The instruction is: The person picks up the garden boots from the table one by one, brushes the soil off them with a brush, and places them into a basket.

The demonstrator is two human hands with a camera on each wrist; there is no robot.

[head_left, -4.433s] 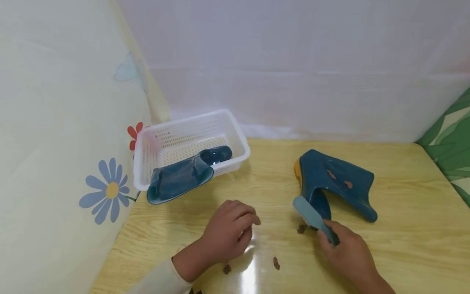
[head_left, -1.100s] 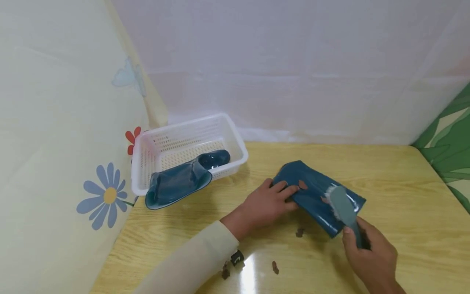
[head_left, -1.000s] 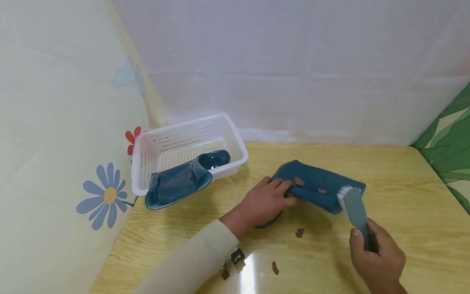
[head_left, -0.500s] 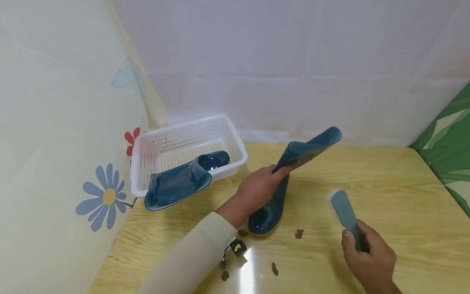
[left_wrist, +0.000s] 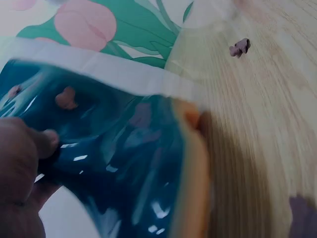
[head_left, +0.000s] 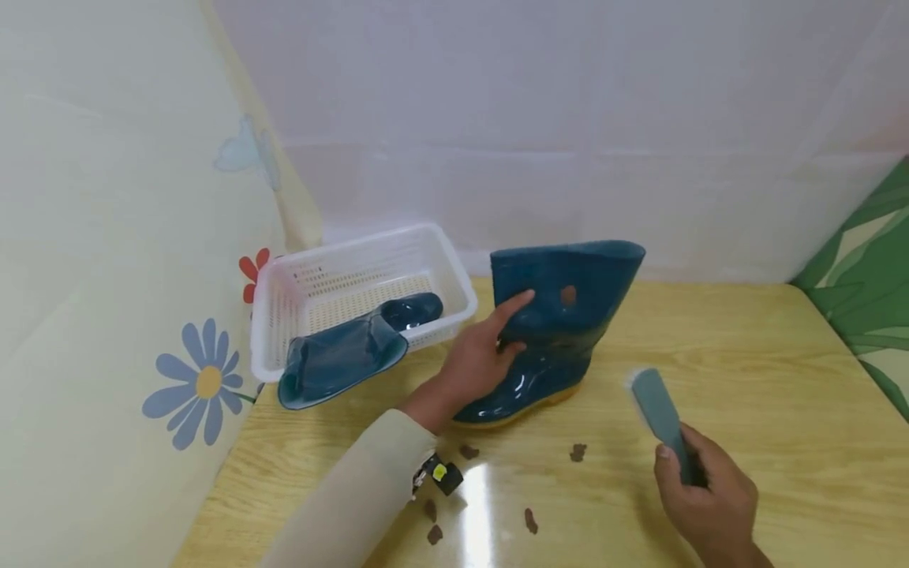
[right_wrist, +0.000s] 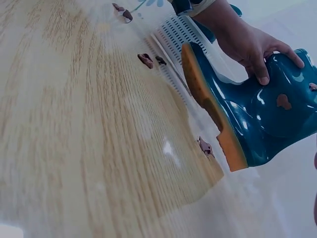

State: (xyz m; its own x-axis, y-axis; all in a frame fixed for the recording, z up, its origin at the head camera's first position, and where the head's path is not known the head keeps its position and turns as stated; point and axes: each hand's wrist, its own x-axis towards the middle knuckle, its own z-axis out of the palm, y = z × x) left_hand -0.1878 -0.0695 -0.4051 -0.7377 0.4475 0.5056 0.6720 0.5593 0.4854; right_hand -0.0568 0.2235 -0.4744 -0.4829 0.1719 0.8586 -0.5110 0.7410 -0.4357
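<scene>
My left hand (head_left: 474, 359) grips the shaft of a dark blue rubber boot (head_left: 561, 323) with a yellow sole. The boot stands roughly upright, toe to the left; I cannot tell whether its sole touches the table. Reddish-brown patches mark the shaft, one (right_wrist: 283, 102) showing in the right wrist view. In the left wrist view my thumb and fingers (left_wrist: 20, 168) hold the boot's edge. To the right, my right hand (head_left: 713, 493) holds a grey-blue scrub brush (head_left: 656, 404) by its handle, white bristles facing left, apart from the boot.
A white plastic basket (head_left: 465, 304) at the back left holds a second dark blue boot (head_left: 348, 355), its shaft hanging over the front rim. Several brown lumps, one of them a crumb (head_left: 578, 452), lie on the wooden table (head_left: 774, 379). White and flowered sheets stand behind and beside it.
My left hand has taken hold of the boot, lifted and turned it from lying with toe left to upright, further left. The brush has moved off the shaft and slightly down.
</scene>
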